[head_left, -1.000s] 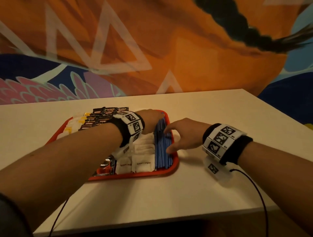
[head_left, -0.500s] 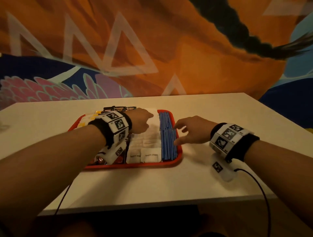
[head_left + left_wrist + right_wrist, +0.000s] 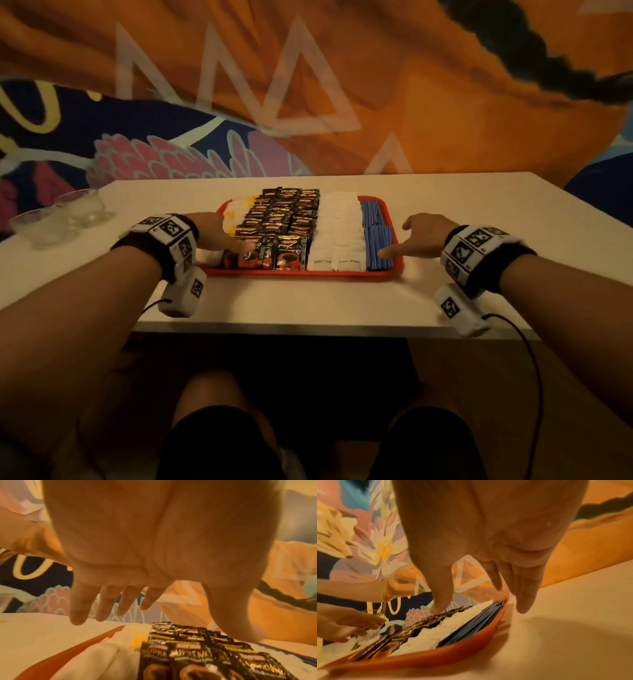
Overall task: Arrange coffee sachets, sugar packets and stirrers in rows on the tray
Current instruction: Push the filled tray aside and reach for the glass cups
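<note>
- Head view: a red tray [image 3: 301, 273] on the pale table [image 3: 479, 212] holds rows, left to right: white packets, dark coffee sachets [image 3: 284, 219], white sugar packets [image 3: 337, 233], blue stirrers [image 3: 376, 236].
- Left hand [image 3: 215, 233], fingers spread and relaxed, hovers over the tray's left rows, holding nothing.
- Right hand [image 3: 421, 236], fingers loosely extended, sits just beside the tray's right rim, thumb near the stirrers.
- Two glass cups [image 3: 58, 216] stand far left.
</note>
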The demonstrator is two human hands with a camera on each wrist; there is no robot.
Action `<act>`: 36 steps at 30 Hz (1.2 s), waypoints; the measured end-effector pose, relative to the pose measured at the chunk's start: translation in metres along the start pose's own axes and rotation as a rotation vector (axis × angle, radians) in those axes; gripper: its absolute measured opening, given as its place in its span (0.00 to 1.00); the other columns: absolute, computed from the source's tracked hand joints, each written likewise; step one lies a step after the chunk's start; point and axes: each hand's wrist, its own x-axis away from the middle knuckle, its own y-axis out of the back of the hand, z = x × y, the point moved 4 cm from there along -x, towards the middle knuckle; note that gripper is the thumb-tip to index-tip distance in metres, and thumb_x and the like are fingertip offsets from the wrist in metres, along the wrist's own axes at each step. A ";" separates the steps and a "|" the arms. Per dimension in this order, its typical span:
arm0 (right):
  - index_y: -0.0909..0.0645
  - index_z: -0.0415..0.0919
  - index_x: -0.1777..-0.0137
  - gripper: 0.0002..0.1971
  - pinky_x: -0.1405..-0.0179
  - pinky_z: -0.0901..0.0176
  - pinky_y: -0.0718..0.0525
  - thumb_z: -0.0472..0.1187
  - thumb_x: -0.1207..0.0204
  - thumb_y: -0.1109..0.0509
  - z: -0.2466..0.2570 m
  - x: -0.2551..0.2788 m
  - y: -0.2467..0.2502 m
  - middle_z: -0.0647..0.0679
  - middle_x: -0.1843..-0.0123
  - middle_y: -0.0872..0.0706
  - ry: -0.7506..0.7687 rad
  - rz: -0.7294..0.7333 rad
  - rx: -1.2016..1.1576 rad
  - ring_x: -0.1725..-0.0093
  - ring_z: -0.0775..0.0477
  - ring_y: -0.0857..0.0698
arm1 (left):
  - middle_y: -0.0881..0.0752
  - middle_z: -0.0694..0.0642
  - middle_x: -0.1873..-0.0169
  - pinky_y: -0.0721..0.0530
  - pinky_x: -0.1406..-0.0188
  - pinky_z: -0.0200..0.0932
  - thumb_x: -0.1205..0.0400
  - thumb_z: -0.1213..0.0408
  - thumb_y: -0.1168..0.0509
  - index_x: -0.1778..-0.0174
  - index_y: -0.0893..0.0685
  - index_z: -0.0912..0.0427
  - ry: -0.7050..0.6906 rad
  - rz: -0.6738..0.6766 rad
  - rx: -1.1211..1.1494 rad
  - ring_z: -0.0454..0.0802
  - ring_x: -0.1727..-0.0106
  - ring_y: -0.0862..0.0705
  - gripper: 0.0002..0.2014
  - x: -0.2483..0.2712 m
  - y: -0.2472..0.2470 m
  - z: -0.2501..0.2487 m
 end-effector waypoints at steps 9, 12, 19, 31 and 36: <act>0.25 0.40 0.37 0.40 0.54 0.55 0.23 0.69 0.38 0.22 0.021 0.023 -0.022 0.46 0.48 0.18 -0.040 0.001 -0.015 0.48 0.43 0.19 | 0.16 0.59 0.38 0.24 0.39 0.48 0.27 0.35 0.28 0.30 0.22 0.64 0.094 -0.030 0.035 0.55 0.40 0.20 0.40 0.007 -0.033 0.020; 0.23 0.40 0.37 0.40 0.51 0.54 0.17 0.68 0.40 0.20 0.024 0.021 -0.027 0.46 0.48 0.16 -0.029 -0.010 -0.018 0.49 0.44 0.18 | 0.16 0.58 0.40 0.23 0.41 0.49 0.27 0.39 0.25 0.31 0.22 0.63 0.118 -0.082 0.077 0.57 0.40 0.19 0.38 0.004 -0.034 0.026; 0.23 0.41 0.36 0.40 0.43 0.50 0.14 0.68 0.40 0.20 0.029 0.013 -0.029 0.44 0.43 0.14 -0.013 -0.042 0.030 0.46 0.43 0.16 | 0.18 0.58 0.40 0.25 0.42 0.48 0.30 0.39 0.22 0.28 0.25 0.61 0.197 -0.081 0.149 0.56 0.43 0.23 0.41 -0.005 -0.037 0.057; 0.27 0.40 0.29 0.41 0.37 0.49 0.18 0.64 0.35 0.20 0.038 -0.014 -0.023 0.42 0.34 0.17 -0.014 -0.014 0.070 0.38 0.40 0.18 | 0.22 0.62 0.27 0.23 0.34 0.53 0.32 0.37 0.22 0.22 0.34 0.64 0.211 -0.169 0.155 0.61 0.30 0.21 0.51 -0.028 -0.036 0.056; 0.28 0.39 0.28 0.42 0.40 0.52 0.19 0.63 0.35 0.19 0.046 -0.043 -0.016 0.41 0.32 0.18 -0.017 -0.021 0.091 0.36 0.39 0.18 | 0.24 0.62 0.25 0.24 0.33 0.54 0.33 0.37 0.21 0.20 0.36 0.64 0.231 -0.170 0.164 0.61 0.28 0.22 0.54 -0.053 -0.026 0.055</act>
